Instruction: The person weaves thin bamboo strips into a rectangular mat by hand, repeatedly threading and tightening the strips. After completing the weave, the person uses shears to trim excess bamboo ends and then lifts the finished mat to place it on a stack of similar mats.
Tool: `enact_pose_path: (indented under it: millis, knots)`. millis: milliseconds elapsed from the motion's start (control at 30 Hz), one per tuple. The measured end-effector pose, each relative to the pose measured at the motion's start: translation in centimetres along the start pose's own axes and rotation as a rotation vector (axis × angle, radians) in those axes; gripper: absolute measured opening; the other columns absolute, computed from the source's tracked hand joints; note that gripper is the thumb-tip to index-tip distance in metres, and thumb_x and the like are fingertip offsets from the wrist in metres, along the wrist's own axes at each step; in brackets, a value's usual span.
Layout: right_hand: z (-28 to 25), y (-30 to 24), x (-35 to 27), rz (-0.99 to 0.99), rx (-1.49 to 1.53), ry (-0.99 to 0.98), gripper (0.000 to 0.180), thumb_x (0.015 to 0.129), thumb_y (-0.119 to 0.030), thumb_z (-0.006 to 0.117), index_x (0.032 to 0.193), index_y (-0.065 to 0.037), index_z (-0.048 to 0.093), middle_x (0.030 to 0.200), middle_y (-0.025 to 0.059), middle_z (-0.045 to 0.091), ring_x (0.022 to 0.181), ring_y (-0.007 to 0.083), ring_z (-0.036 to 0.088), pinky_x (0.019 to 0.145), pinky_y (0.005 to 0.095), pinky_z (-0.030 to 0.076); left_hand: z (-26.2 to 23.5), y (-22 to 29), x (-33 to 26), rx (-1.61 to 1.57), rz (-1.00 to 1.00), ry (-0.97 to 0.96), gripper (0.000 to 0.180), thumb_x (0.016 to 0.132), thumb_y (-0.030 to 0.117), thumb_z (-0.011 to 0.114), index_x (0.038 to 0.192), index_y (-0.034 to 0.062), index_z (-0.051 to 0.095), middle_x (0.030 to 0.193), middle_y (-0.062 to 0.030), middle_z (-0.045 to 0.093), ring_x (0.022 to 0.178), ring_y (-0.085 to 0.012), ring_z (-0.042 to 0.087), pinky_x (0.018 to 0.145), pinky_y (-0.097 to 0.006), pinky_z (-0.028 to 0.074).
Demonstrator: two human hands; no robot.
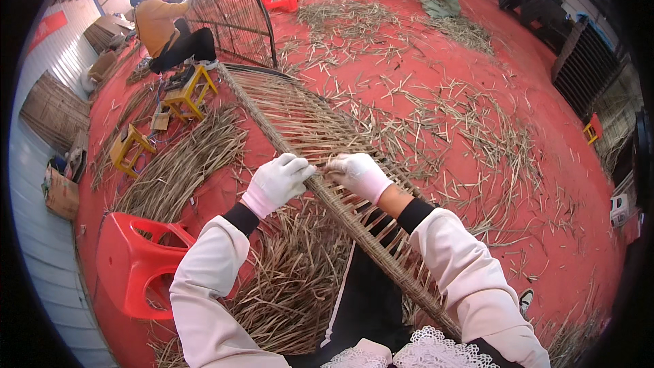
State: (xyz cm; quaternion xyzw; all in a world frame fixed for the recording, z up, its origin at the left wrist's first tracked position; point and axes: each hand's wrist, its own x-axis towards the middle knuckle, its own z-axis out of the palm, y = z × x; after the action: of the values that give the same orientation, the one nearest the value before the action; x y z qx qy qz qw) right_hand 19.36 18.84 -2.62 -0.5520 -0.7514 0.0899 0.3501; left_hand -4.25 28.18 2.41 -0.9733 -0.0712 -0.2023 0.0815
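Red flooring covers most of the view, with a pale corrugated wall along the left edge. From my remote station, I locate the woven panel at centre; it runs diagonally from upper left of centre to the lower centre, with a thick wrapped rim on its lower-left side.

Left grip: white-gloved, just left of centre; fingers curled and closed on the rim. Right grip: white-gloved, just right of the rim, above the slats; fingertips pressed together, pinching at the weave beside the rim. Which strand they pinch, I cannot tell. Both grips are near each other, on either side of the rim.

Below the left grip, I register a heap of dried strips. Adjacent, at lower left, stands a red stool. A long bundle of strips lies left of centre, near two low yellow stools. Loose strips are scattered right of the panel. At upper left, a seated co-worker is positioned beside a second panel. Dark stacked frames occupy the upper right.
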Motion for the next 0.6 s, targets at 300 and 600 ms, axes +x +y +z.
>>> enact_pose_path:
  millis: [300, 600]
  knots:
    - [-1.2, -0.9, 3.6, 0.317, -0.186, -0.521, 0.027, 0.080, -0.031, 0.076, 0.086, -0.005, 0.079, 0.091, 0.0213, 0.074, 0.088, 0.0382, 0.072, 0.084, 0.0449, 0.057, -1.5, 0.8, 0.8, -0.042, -0.129, -0.255, 0.053, 0.071, 0.023, 0.079, 0.122, 0.0174, 0.067, 0.115, -0.0021, 0.061, 0.111, -0.0244, 0.059, 0.093, -0.036, 0.054]
    - [-2.3, -5.3, 1.0, 0.545, 0.160, -0.383, 0.026, 0.086, -0.033, 0.067, 0.089, -0.009, 0.076, 0.089, 0.0161, 0.067, 0.089, 0.0315, 0.070, 0.082, 0.0441, 0.056, -1.7, 1.5, 0.8, -0.140, -0.266, -0.232, 0.042, 0.070, 0.012, 0.080, 0.110, 0.0108, 0.068, 0.110, -0.0040, 0.061, 0.108, -0.0270, 0.060, 0.093, -0.040, 0.053]
